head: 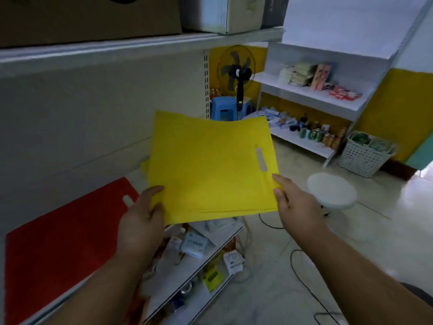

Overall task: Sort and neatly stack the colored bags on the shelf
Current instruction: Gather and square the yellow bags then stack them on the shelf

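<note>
Both hands clamp a yellow bag (210,170) flat in the air above the shelf (131,160) edge: left hand (140,221) on its near left corner, right hand (295,202) pinching the near right corner by the handle slot. Red bag (61,238) lies flat on the shelf at left. White laundry basket (363,158) on the floor holds greenish items, unclear what.

Almost no legible text. Pale blue packet (195,245) on lower shelf (187,273) has print, too blurred to read. Yellow-green pack (212,276) print also unreadable.
</note>
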A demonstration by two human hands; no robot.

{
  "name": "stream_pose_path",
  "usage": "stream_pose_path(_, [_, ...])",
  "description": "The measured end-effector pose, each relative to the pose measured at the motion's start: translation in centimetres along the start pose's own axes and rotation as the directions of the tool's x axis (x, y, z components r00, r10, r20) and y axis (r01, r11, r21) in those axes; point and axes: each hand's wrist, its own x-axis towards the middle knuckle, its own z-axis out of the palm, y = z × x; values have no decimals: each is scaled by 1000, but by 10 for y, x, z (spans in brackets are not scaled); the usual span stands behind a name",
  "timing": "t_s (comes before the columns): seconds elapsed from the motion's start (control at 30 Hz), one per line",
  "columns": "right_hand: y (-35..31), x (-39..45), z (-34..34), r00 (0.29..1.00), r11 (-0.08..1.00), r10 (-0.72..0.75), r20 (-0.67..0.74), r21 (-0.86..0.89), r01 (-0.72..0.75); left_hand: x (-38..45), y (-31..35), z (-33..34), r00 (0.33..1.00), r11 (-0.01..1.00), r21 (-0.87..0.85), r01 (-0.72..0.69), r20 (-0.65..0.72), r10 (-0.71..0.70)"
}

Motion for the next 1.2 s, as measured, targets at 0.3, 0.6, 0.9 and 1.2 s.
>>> stream_pose_path(0.3, [32, 136, 35, 968, 979, -197, 157, -20, 203, 84, 10, 41, 988, 995, 46, 86, -129, -80])
stream_pose_path(0.6, [50, 225, 92, 824, 894, -448, 345, 166, 416, 83, 14, 79, 903, 955, 112, 275, -370, -217])
stream_pose_path(0.9, [69, 275, 117, 705, 846, -503, 500, 116, 520, 78, 30, 118, 877, 818, 376, 435, -383, -290])
stream_pose_path(1.2, [65, 281, 120, 659, 746, -481, 578, -126, 654, 85, 22, 133, 904, 662, 616, 427, -319, -285])
